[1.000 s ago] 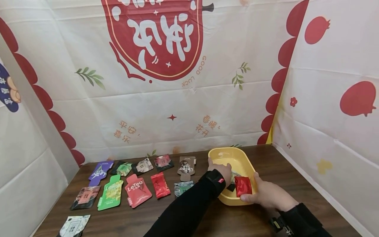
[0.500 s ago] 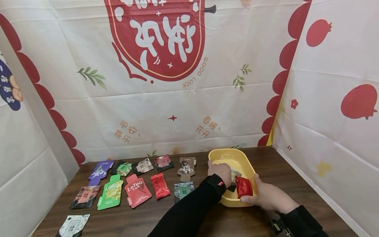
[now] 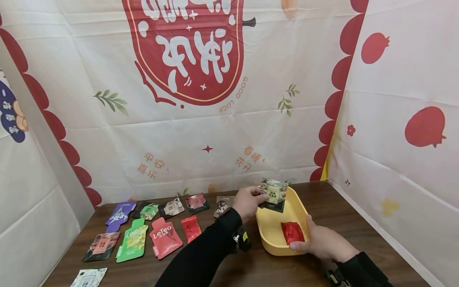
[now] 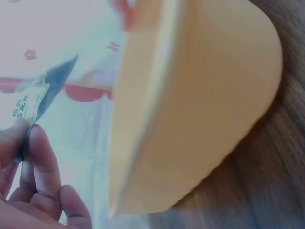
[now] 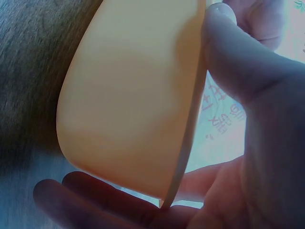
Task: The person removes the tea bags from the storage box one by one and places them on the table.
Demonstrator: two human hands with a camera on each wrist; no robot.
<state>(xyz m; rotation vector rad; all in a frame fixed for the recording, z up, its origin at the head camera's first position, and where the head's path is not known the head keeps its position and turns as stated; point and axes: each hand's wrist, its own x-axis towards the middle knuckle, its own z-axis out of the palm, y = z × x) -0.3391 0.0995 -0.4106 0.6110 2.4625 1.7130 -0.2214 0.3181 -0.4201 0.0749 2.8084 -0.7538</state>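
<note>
My left hand (image 3: 247, 202) pinches a dark sachet (image 3: 274, 194) with a pale label between thumb and fingers. It holds the sachet up over the far left rim of a yellow plastic tray (image 3: 265, 235). In the left wrist view the sachet (image 4: 53, 83) stands out past the fingertips, clear of the tray wall (image 4: 209, 105). My right hand (image 3: 328, 241) grips the tray's near right corner, thumb over the rim and fingers along the outside (image 5: 128, 105). Inside the tray, close to that thumb, lies a shiny red packet (image 3: 292, 231).
Several packets lie on the wooden table to the left, among them purple (image 3: 121, 213), green (image 3: 135, 241), pink-red (image 3: 166, 239) and red (image 3: 191, 228) ones. A brown packet (image 3: 223, 205) is partly behind my left hand. Printed cloth (image 3: 186, 131) walls the table's back and sides.
My left hand has come up out of the tray, lifting the dark sachet and moving it up and left. My right hand keeps its grip on the tray; the red packet remains inside.
</note>
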